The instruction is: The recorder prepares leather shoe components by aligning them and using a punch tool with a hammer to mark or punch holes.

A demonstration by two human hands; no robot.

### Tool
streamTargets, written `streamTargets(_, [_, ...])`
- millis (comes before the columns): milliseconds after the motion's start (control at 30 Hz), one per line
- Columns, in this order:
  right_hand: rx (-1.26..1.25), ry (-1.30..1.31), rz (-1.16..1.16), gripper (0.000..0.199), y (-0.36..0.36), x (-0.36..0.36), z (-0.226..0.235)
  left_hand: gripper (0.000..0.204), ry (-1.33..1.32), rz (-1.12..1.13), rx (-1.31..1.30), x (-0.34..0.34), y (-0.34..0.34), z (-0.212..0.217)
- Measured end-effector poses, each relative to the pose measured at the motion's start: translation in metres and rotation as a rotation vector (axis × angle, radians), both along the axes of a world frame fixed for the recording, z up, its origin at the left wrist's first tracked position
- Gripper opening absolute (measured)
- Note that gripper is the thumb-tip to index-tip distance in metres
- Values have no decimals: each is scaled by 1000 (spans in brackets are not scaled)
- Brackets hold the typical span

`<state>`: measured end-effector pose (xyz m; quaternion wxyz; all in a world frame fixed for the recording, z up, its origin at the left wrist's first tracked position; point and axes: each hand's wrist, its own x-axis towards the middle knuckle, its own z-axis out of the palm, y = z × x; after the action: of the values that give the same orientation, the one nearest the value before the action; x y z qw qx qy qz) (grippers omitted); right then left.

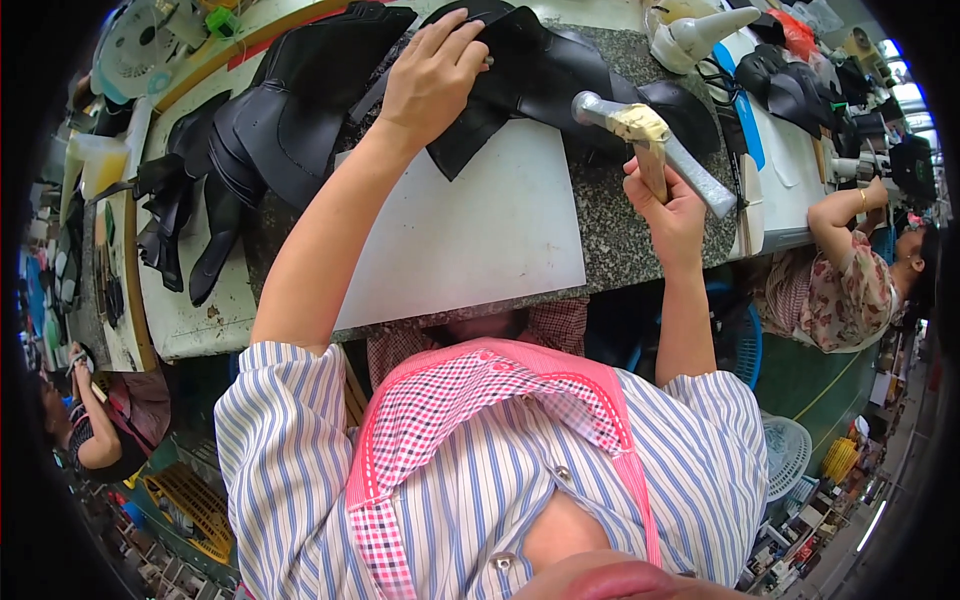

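Note:
My left hand [435, 78] rests at the far side of the work slab, fingers stretched out over a black leather-like piece [565, 75]. A small shiny spot shows by its fingertips, too small to name. In my right hand [670, 215] is a hammer [692, 172], gripped by its wooden handle and held up over the slab's right part. Its metal head has yellowish wrapping around the middle. Below my left hand, a white board [480, 225] lies on the speckled stone slab [625, 235]. Shaped black pieces [285, 120] lie heaped left of my left forearm.
A white pot with a cone-shaped spout [690, 42] stands at the back right. Beyond it lie a blue strip [750, 125] and more black pieces [790, 85]. A fan [135, 50] is at the far left. Co-workers sit at right [835, 270] and left [100, 420].

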<state>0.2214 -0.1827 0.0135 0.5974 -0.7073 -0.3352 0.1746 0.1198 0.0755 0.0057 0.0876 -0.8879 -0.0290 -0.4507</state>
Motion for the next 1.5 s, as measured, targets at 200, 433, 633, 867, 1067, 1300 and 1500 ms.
streamTargets(200, [-4, 106, 91, 18, -13, -14, 21, 12, 101, -215, -964, -36, -52, 40])
streamTargets(433, [-488, -340, 514, 20, -11, -32, 5, 10, -71, -61, -1625, -128, -127, -19])
streamTargets(633, [-528, -477, 453, 13, -8, -37, 6, 8, 101, -95, -1145, -109, -101, -6])
streamTargets(867, [-674, -515, 362, 21, -8, -52, 20, 7, 196, -84, -1348, -103, -84, -31])
streamTargets(1067, [-549, -392, 297, 21, -7, -34, 22, 5, 285, -127, -1467, -103, -76, -27])
streamTargets(1300, [230, -63, 348, 32, 21, -40, 59, 11, 410, -145, -888, -102, -79, -25])
streamTargets(1500, [-505, -570, 404, 16, 39, -40, 72, 10, 455, -76, -1174, -103, -67, -25])
